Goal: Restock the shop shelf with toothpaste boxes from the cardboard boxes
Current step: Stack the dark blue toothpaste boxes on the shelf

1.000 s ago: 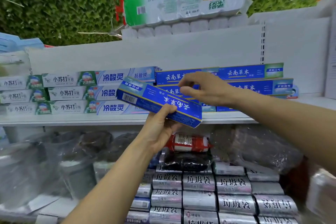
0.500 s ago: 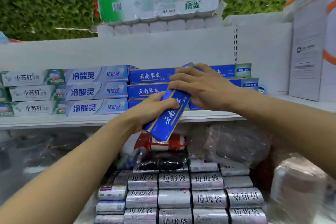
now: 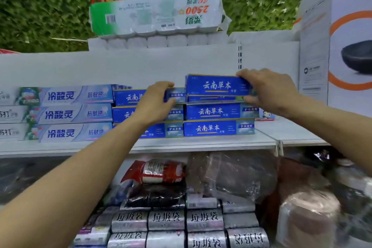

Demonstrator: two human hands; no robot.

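A blue toothpaste box point(image 3: 216, 86) lies level on top of the right-hand stack of blue boxes point(image 3: 211, 128) on the white shelf point(image 3: 201, 144). My right hand point(image 3: 269, 91) grips its right end, fingers on top and thumb underneath. My left hand point(image 3: 156, 101) curls round the top box point(image 3: 175, 95) of the neighbouring left blue stack, thumb above and fingers in front. To the left stand stacks of pale blue toothpaste boxes point(image 3: 74, 113) and white ones point(image 3: 10, 115). No cardboard supply box is in view.
A pack of toilet rolls point(image 3: 157, 16) lies on the shelf top. A tall white carton point(image 3: 342, 46) stands at the right end of the shelf. Below the shelf are a red packet point(image 3: 159, 171), plastic bags point(image 3: 231, 175) and several silver bin-bag rolls point(image 3: 167, 219).
The blue box, tilted in both hands before, now lies flat on top of the right stack. My right hand moved to its right end; my left hand shifted to the left stack.
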